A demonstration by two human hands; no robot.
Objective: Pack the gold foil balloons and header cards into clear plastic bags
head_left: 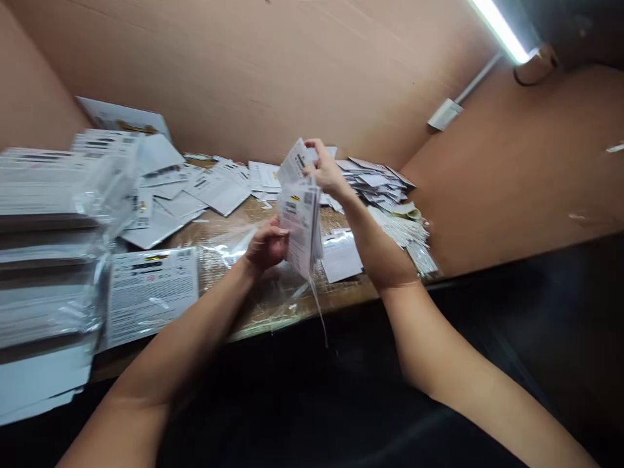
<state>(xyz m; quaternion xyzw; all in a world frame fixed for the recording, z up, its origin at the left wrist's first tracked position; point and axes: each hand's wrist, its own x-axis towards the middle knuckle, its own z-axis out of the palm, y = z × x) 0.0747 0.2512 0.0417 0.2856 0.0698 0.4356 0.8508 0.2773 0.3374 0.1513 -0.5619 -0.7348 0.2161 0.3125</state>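
My left hand (268,244) is closed on the lower left side of a stack of printed cards (298,231), held upright above the table. A thin string-like strip (318,309) hangs from the bottom of the stack. Above it, my right hand (322,168) pinches another printed card (293,164), tilted behind the stack's top edge. Whether that is one card or several I cannot tell. Below the stack, clear plastic film (229,250) lies on the tabletop. A white card (341,255) lies flat to the right of the stack.
Plastic-wrapped card bundles (43,260) are piled at the left, beside a flat printed card pack (151,289). Loose cards (219,185) lie along the back wall. A card heap (375,179) and a bunch of white strips (404,231) sit at the right. The table's front edge (273,322) is near.
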